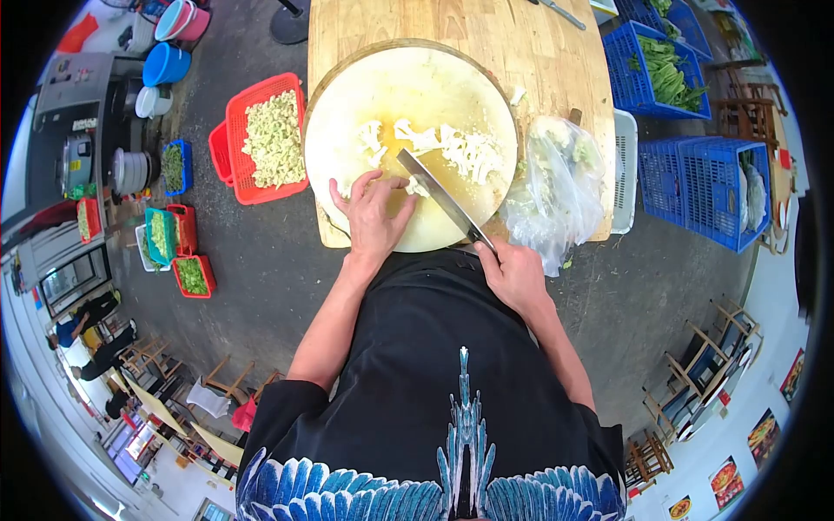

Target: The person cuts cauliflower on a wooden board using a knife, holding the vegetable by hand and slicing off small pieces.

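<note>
A large round cutting board (pixel 365 95) lies on the wooden table. My right hand (pixel 519 276) grips the handle of a kitchen knife (pixel 441 198), its blade slanting across the board toward the upper left. At the blade's left side, my left hand (pixel 375 215) pinches a small piece of cauliflower (pixel 418 186) between thumb and fingers. Beyond the blade, chopped cauliflower (pixel 469 153) is spread over the board. A few more bits lie near the board's middle. To the right, a clear plastic bag (pixel 560 187) with cauliflower inside rests at the table's edge.
Left of the table stands a red basket (pixel 236 187) of chopped pale vegetable. Blue crates (pixel 704 187), one holding leafy greens (pixel 665 74), and a white basket (pixel 624 174) stand at right. Another knife (pixel 565 14) lies on the table's far end. Smaller vegetable baskets are farther left.
</note>
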Available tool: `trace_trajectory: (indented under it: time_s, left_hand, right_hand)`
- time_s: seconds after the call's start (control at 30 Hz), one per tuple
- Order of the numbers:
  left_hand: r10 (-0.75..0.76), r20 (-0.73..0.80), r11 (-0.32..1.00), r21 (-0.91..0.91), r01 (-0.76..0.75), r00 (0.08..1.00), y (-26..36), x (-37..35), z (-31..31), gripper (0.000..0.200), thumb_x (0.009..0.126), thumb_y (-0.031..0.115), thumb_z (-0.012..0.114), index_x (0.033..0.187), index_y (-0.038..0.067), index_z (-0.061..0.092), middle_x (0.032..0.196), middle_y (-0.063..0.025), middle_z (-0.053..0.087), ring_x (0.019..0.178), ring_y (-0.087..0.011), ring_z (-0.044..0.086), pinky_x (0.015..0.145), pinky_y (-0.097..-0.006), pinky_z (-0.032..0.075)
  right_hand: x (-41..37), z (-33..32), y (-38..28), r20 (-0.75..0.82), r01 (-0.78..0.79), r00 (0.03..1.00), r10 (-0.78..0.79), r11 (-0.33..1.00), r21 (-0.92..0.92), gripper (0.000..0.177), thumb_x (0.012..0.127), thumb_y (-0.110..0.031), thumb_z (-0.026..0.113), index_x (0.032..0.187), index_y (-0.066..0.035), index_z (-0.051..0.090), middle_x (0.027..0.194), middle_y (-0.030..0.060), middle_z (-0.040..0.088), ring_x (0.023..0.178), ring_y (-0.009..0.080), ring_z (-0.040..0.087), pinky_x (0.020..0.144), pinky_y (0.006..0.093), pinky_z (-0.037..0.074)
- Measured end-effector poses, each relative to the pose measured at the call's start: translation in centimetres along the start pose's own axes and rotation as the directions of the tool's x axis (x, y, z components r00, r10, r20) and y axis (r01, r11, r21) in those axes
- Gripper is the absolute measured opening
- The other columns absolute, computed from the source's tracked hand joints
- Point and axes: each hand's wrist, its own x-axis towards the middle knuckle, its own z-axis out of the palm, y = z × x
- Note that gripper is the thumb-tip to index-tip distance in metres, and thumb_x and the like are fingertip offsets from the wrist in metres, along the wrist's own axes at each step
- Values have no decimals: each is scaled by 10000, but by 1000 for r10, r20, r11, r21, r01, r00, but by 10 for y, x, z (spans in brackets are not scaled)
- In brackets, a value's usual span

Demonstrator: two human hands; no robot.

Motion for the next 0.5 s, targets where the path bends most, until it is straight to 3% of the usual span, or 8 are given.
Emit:
trace_trajectory:
  time_s: [0.5]
  left_hand:
    - [-81, 20, 996, -32, 82, 997, 3, 4, 0, 215, 860, 282, 931, 1030, 178, 851, 963, 7, 774, 1285, -252, 639, 1289, -710, 108]
  right_hand:
    - [6, 2, 2, 67, -114, 992, 108, 990, 82, 317, 1086, -357, 671, 1052, -67, 794, 715, 249, 679, 685, 469, 687, 636, 555, 527]
